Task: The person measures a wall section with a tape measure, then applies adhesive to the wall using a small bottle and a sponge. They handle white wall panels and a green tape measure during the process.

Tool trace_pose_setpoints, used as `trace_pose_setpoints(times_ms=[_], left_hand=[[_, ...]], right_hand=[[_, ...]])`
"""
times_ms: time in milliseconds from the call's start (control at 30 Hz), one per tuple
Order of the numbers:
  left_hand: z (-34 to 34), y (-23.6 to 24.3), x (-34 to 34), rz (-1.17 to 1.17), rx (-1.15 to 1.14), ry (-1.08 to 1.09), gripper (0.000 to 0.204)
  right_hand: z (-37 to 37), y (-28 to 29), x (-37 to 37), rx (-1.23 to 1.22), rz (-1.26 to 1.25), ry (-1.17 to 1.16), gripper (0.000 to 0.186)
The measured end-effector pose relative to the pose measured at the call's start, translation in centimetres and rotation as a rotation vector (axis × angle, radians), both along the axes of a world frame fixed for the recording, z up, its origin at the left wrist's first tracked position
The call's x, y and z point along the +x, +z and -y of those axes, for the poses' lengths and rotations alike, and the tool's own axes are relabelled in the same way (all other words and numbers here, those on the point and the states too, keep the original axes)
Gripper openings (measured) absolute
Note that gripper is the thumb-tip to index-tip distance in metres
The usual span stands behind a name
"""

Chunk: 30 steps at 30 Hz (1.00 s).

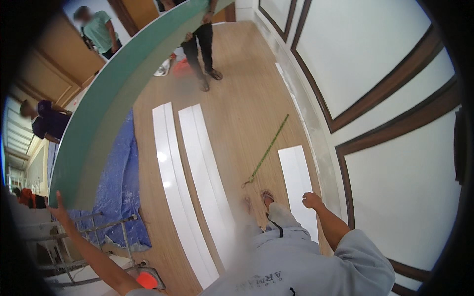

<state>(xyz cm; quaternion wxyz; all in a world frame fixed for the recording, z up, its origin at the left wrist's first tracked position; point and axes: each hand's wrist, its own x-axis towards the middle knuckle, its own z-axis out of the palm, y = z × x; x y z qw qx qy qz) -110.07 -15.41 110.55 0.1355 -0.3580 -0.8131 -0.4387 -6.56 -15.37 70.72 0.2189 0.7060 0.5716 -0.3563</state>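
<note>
Green board raised at the left, seemingly mid-handling: lifting done, not yet set down, far end at a co-worker's hand. Left hand apparently clamped around the near end's edge; right hand loosely fisted, fingers together, seemingly empty, near a short white panel.

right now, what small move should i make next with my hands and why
Probably bring your right hand across to the near end of the long, flat green board. Only your left hand supports that end, while your right is curled well apart from it. Another person's hand is at the far part, so a second grip here should steady it.
</note>
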Motion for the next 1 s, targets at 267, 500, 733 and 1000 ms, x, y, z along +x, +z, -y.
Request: trace_pose_setpoints(times_ms=[267, 500, 733, 1000], left_hand=[[1.8, 0.4, 9.7, 0.157, 0.006, -0.046, 0.053], [3.9, -3.7, 21.4, 0.309, 0.028, -0.252, 0.039], [2.4, -7.9, 38.4, 0.371, -0.120, -0.459, 0.030], [-5.8, -14.5, 62.3, 0.216, -0.169, -0.752, 0.025]], right_hand=[[7.7, -4.3, 1.2, 0.083, -0.146, -0.598, 0.031], [7.0, -4.8, -4.0, 0.172, -0.275, -0.480, 0.036], [4.7, -1.7, -6.9, 0.240, -0.406, -0.402, 0.036], [7.1, -14.7, -6.3, 0.166, -0.324, -0.489, 0.032]])
